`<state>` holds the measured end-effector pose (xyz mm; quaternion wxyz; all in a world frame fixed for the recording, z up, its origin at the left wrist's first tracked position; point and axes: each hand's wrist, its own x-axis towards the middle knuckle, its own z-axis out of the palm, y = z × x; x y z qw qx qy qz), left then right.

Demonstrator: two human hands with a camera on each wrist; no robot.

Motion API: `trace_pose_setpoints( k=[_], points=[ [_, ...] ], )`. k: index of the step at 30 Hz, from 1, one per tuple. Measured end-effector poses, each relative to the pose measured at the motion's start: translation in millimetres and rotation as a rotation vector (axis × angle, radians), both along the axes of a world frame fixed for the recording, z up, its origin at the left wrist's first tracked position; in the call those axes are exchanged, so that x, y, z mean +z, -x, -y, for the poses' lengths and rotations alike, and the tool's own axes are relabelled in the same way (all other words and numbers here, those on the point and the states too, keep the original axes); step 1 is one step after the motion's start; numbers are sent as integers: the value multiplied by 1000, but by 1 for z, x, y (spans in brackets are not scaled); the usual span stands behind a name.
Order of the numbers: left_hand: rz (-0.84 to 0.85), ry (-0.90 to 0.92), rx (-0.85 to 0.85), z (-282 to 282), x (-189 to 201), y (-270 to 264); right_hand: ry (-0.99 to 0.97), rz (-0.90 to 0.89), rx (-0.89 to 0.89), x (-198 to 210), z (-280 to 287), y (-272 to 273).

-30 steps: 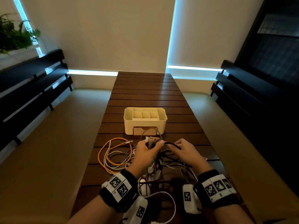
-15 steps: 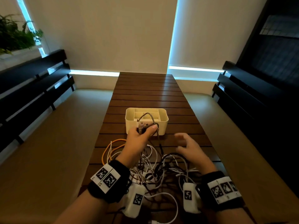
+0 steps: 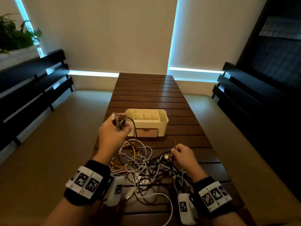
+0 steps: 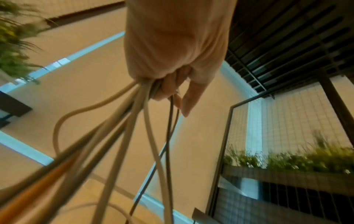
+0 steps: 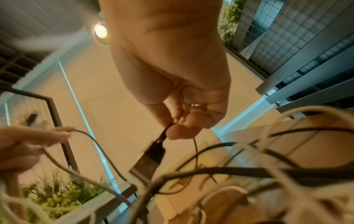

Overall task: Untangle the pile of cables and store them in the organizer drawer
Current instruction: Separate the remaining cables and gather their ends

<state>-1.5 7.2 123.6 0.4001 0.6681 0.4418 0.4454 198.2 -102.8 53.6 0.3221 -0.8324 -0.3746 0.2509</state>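
Observation:
A tangled pile of cables (image 3: 143, 167), white, black and orange, lies on the wooden table (image 3: 146, 92) near me. My left hand (image 3: 114, 132) is raised left of the cream organizer (image 3: 147, 122) and grips a bundle of cable ends (image 3: 118, 119); the strands (image 4: 141, 121) hang from its fist. My right hand (image 3: 182, 154) sits low at the pile's right edge and pinches a thin dark cable (image 5: 164, 133) just behind a black USB plug (image 5: 151, 157). The organizer's small front drawer (image 3: 146, 132) appears closed.
Dark slatted benches (image 3: 32, 88) with beige cushions (image 3: 48, 144) run along both sides of the table. The organizer's top has several open compartments (image 3: 146, 115). A plant (image 3: 14, 35) stands at the far left. Bare slats stretch behind the organizer.
My left hand has lifted the bundle of cable ends up and to the left, from in front of the organizer. My right hand dropped back to the pile and took hold of a dark cable.

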Motion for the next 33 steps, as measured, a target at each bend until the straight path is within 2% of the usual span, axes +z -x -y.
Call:
trace_pose_setpoints(
  k=[3,7,10,14,17,20,25,30,33],
  points=[
    [57,-25,99,-8,10,10,-47,-84,-124,-15,3,-2],
    [90,-46,10,-5,14,8,-369,-237,-171,-7,0,12],
    [86,-43,-65,-1,8,1,-555,-284,-64,11,-7,24],
    [213,27,-100,8,8,-5,-517,-243,191,28,-10,39],
    [297,73,-144,9,11,-3,-515,-176,254,25,-10,45],
    [362,93,-207,3,5,0,-588,-183,154,21,-10,46],
    [590,214,-333,0,0,4,-799,-251,-181,26,-12,36],
    [709,319,-374,-5,-1,5,-867,-239,-271,30,-13,31],
    [733,369,-362,-6,-3,6,-879,-232,-247,31,-15,34]
  ],
)
